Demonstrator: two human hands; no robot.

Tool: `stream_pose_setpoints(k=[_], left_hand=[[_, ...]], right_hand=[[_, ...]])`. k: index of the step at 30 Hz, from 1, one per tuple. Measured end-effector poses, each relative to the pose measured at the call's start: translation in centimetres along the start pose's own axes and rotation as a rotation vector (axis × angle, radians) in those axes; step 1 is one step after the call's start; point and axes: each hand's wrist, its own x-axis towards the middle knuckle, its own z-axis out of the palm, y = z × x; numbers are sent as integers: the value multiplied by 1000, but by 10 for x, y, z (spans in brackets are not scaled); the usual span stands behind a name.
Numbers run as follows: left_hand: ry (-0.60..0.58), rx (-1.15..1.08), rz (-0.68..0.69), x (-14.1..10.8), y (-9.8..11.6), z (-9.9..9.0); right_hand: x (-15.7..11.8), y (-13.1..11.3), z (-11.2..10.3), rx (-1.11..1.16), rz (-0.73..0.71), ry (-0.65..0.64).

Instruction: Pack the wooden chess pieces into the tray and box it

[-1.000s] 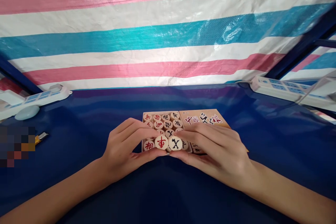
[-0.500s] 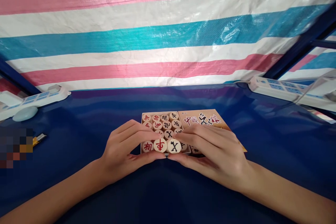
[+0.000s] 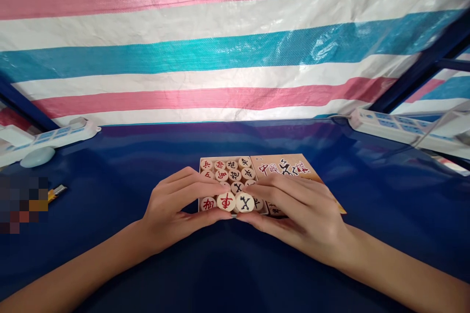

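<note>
At the lower middle of the frame, between my fingertips, sit two round wooden chess pieces, raised at the near edge of their box. My left hand (image 3: 176,210) pinches the red-character disc (image 3: 225,201) between thumb and fingers; my right hand (image 3: 297,212) pinches the black-character disc (image 3: 245,202) the same way, and the two discs touch side by side. Against the picture a second ago almost nothing has changed: both pairs of fingers stay closed on the same discs, in nearly the same spot.

The discs are pale, smooth, flat-faced wood with a character painted on top, one red, one black. Behind and beside them the open box (image 3: 202,187) holds more of the same discs packed in tight rows, red and black characters mixed. Touching the box on the right lies its tan lid (image 3: 293,168), a flat cardboard panel printed with red and black characters, partly under my right fingers.

Everything rests on a glossy dark blue table (image 3: 110,171). At the left edge a white power strip (image 3: 55,137) lies beside a pale rounded lump (image 3: 37,156); another white power strip (image 3: 396,124) lies at the right. Across the top hangs a woven plastic tarp (image 3: 220,34) in pink, white and teal stripes.
</note>
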Motion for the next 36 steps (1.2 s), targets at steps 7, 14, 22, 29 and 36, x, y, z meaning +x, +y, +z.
stream_pose_setpoints(k=[7, 14, 22, 29, 36], left_hand=[[2, 6, -44, -2, 1, 0], [11, 82, -336, -2, -10, 1], [-5, 161, -486, 10, -31, 11], [-81, 303, -500, 10, -32, 16], [-105, 301, -330, 10, -23, 16]], right_hand=[[-1, 0, -1, 8, -4, 3], [7, -1, -1, 182, 224, -75], [26, 15, -4, 81, 281, -228], [31, 18, 6, 41, 245, -300], [31, 25, 16, -22, 258, -240]])
